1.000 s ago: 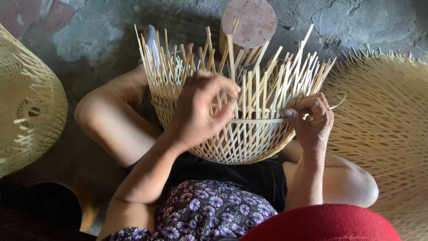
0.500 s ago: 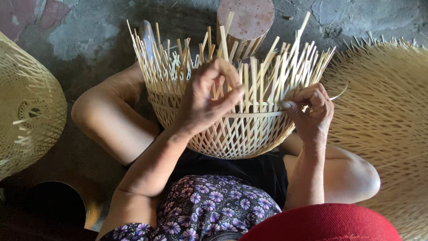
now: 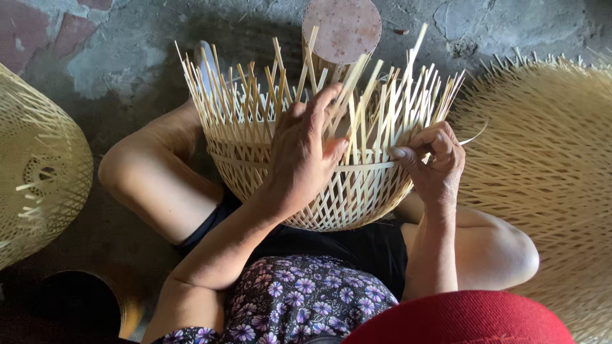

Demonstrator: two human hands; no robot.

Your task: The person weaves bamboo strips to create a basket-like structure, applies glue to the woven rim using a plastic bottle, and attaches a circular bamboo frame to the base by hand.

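A half-woven bamboo basket (image 3: 242, 159) sits between my knees, with several loose upright strips sticking out of its rim. My left hand (image 3: 306, 156) lies over the near wall, fingers spread across the upright strips at the rim. My right hand (image 3: 433, 159) pinches a thin horizontal bamboo strip (image 3: 376, 167) at the basket's right side, where it runs along the woven wall. The strip's free end curls out to the right of that hand.
A finished woven basket (image 3: 38, 172) lies at the left. A large flat woven bamboo piece (image 3: 548, 165) with frayed ends fills the right. A round reddish stool top (image 3: 341, 25) stands behind the basket. A dark round container (image 3: 70, 309) is at the lower left, on a concrete floor.
My left hand has shifted along the rim, fingers now spread over the upright strips. My right hand stays pinched on the horizontal strip at the right side. The view tilted slightly.
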